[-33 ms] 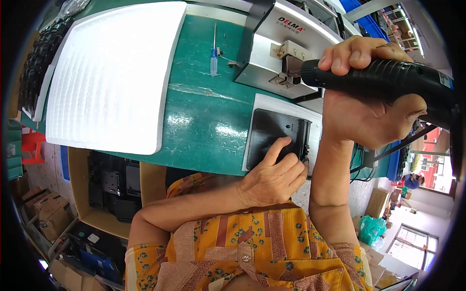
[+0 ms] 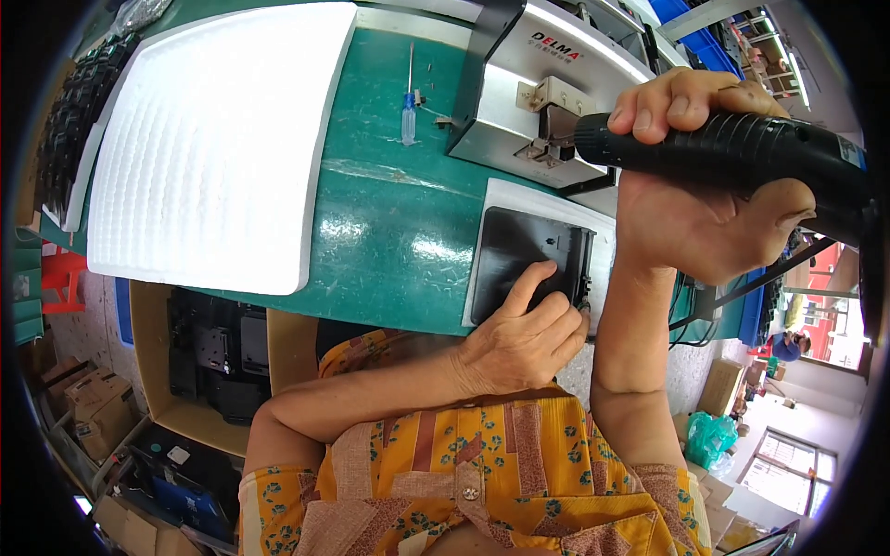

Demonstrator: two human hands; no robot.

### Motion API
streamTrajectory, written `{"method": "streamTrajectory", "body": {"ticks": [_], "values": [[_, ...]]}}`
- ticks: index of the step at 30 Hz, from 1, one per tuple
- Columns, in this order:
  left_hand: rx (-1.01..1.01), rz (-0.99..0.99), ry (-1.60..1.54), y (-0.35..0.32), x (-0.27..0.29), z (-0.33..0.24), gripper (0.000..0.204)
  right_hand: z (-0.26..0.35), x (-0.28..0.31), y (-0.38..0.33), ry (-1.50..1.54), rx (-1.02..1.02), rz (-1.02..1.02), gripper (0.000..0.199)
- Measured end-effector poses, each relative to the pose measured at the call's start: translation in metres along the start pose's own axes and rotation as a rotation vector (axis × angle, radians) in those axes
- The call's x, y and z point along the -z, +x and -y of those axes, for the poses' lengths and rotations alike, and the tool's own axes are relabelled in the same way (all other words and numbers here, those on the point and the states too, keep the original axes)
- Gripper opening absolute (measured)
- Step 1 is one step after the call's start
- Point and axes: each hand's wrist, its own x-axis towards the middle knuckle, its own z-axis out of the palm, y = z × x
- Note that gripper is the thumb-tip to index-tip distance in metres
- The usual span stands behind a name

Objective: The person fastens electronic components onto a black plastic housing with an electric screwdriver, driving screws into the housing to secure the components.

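Observation:
My right hand (image 2: 697,176) is raised at the right, fingers and thumb wrapped round a black electric screwdriver (image 2: 742,153). Its collar end points left, in front of a metal screw feeder (image 2: 528,102) with a small outlet bracket on its face. Below, a flat black panel (image 2: 519,255) with a hinge-like strip along its right side lies on a white foam sheet (image 2: 491,193). My left hand (image 2: 524,338) is closed at the panel's near edge, index finger stretched over its surface, the others curled. The thumb is hidden.
A large white foam sheet (image 2: 213,148) covers the left of the green table (image 2: 389,222). Black parts (image 2: 79,120) stand at the far left. A blue-handled screwdriver (image 2: 408,120) lies near tiny screws. A cardboard box (image 2: 153,361) of black parts stands below the table edge.

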Motion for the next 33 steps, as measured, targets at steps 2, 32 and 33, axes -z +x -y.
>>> {"method": "streamTrajectory", "body": {"ticks": [2, 32, 33], "values": [[-0.003, -0.007, 0.002, 0.0, 0.0, 0.0, 0.028, 0.0, 0.0, 0.0, 0.019, -0.004, -0.01, 0.074], [0.102, 0.238, -0.038, 0.024, 0.022, 0.012, 0.027, 0.127, -0.002, -0.125, -0.102, -0.177, -0.49, 0.066], [0.1, 0.273, -0.074, 0.027, 0.024, 0.016, 0.029, 0.128, -0.003, -0.129, -0.092, -0.172, -0.507, 0.066]]}}
